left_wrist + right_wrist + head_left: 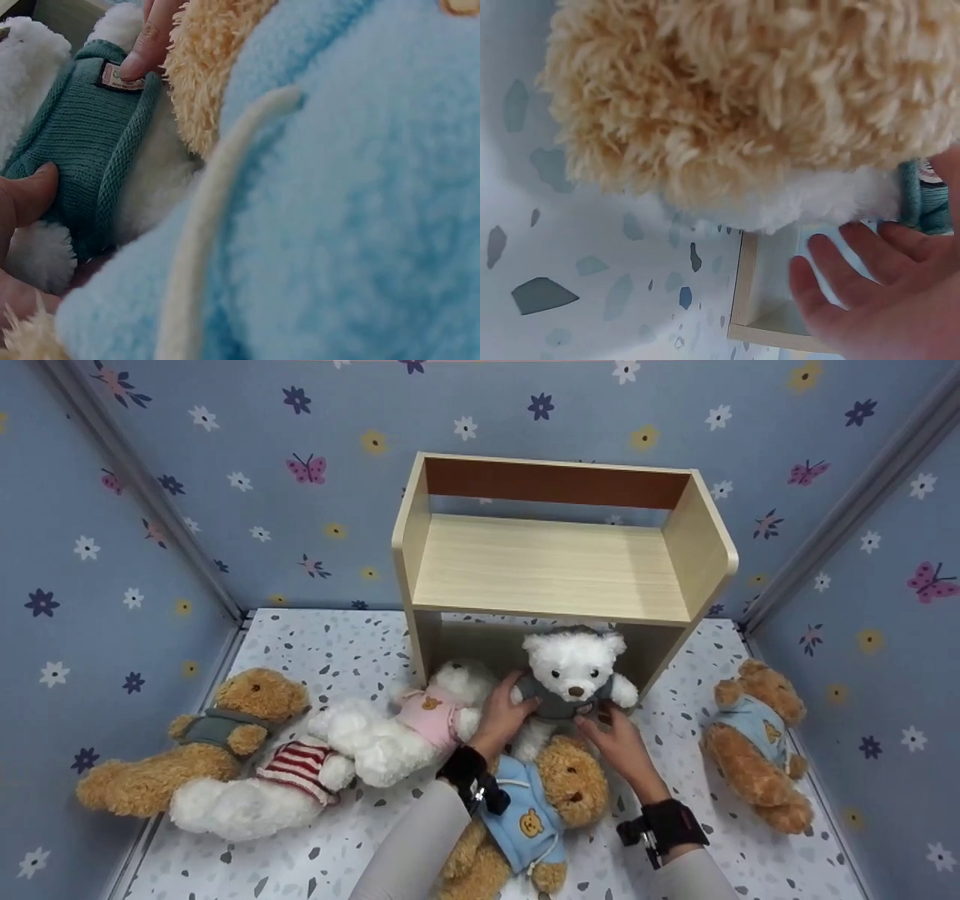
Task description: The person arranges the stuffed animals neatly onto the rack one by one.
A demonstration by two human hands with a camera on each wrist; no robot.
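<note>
A white teddy bear (566,660) in a dark green knitted sweater (79,124) sits upright at the front of the shelf unit's lower opening. My left hand (504,716) grips its side, the thumb on the sweater front and the other fingers partly hidden. My right hand (621,744) holds the opposite side, its thumb on the label (120,77) at the sweater's hem. In the right wrist view, several right-hand fingers (862,266) reach out beside the sweater. Between my forearms lies a brown teddy bear (574,791) in a light blue hoodie (360,172).
A wooden shelf unit (551,566) stands by the back wall. Next to the left hand, a white bear in a pink top (431,720) leans at the lower opening. Farther left lie a striped-sweater bear (296,769) and a brown bear (255,697). Another brown bear (757,742) lies right.
</note>
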